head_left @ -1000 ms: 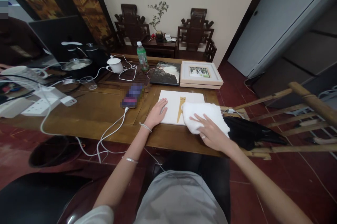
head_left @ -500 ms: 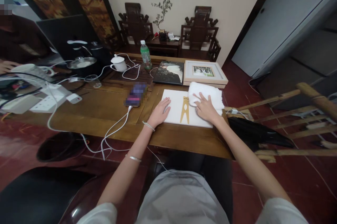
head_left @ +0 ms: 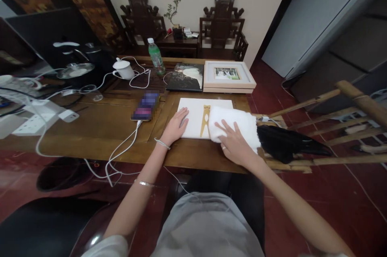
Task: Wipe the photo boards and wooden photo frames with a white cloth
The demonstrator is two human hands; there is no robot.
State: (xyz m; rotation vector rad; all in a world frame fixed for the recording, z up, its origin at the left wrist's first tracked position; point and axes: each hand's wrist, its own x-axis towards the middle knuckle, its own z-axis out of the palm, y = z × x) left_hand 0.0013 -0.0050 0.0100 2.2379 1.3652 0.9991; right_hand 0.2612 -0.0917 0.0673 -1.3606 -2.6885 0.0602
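My left hand [head_left: 175,125] lies flat with fingers together on the left edge of a white board [head_left: 192,119], which rests on the wooden table [head_left: 187,152]. A tan, bear-headed figure [head_left: 206,117] with a long split body shows on the board, its right part covered. My right hand [head_left: 234,140] rests with spread fingers on top of a folded white towel [head_left: 244,120]. The towel covers the board's lower right part and reaches the table's right edge. Whether the right fingertips grip the towel's folds I cannot make out; the hand looks spread, not closed.
Behind the board lie a dark photo panel [head_left: 186,77] and a pale framed picture [head_left: 229,73]. A green bottle [head_left: 156,57], a white lidded cup [head_left: 123,69] and a charging phone [head_left: 146,106] stand left. Cables trail over the front edge. A bamboo chair [head_left: 320,164] holds a black bag [head_left: 281,142].
My right hand and the towel have slid toward me over the board, now covering the figure's lower right part. My left hand stays on the board's left edge. The view has shifted.
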